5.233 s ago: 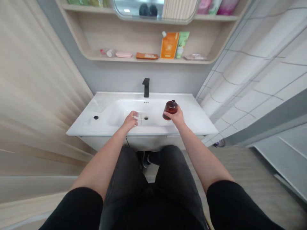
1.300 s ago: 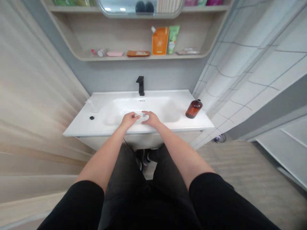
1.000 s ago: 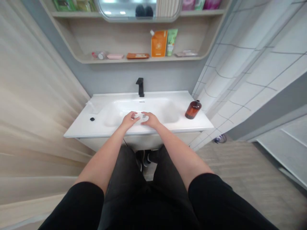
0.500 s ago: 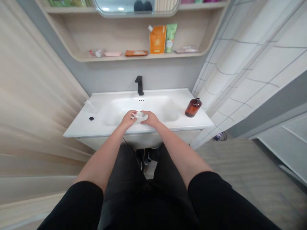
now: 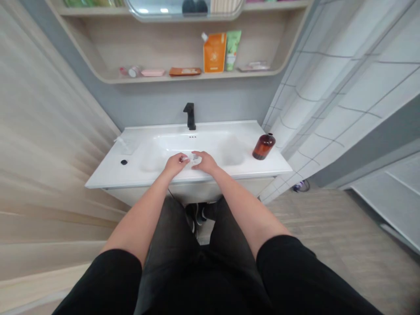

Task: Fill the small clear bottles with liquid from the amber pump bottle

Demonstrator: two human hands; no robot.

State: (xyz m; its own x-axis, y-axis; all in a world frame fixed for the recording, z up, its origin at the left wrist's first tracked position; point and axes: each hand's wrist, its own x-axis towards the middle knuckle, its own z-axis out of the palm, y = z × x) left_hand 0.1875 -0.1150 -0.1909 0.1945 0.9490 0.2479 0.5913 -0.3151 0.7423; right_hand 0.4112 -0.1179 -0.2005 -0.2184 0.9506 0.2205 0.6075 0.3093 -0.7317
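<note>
Over the front of the white sink [image 5: 210, 142], my right hand [image 5: 205, 162] curls around a small whitish, see-through object [image 5: 196, 160], too small to name. My left hand [image 5: 176, 165] is closed at its left side, fingers pinching a small white piece whose shape is unclear. Both hands are close together, below the black faucet [image 5: 190, 116]. An amber bottle [image 5: 264, 146] without a cap stands on the counter to the right.
On the counter's left lie a small black round thing [image 5: 124, 162] and a clear item with a white top [image 5: 121, 142]. Above, a shelf [image 5: 157, 79] holds an orange pouch [image 5: 214, 52], a green tube [image 5: 232, 50] and small packets. A mirror edge hangs overhead.
My left fingers have closed in more around the small piece. My right hand has barely moved, and the view has shifted slightly.
</note>
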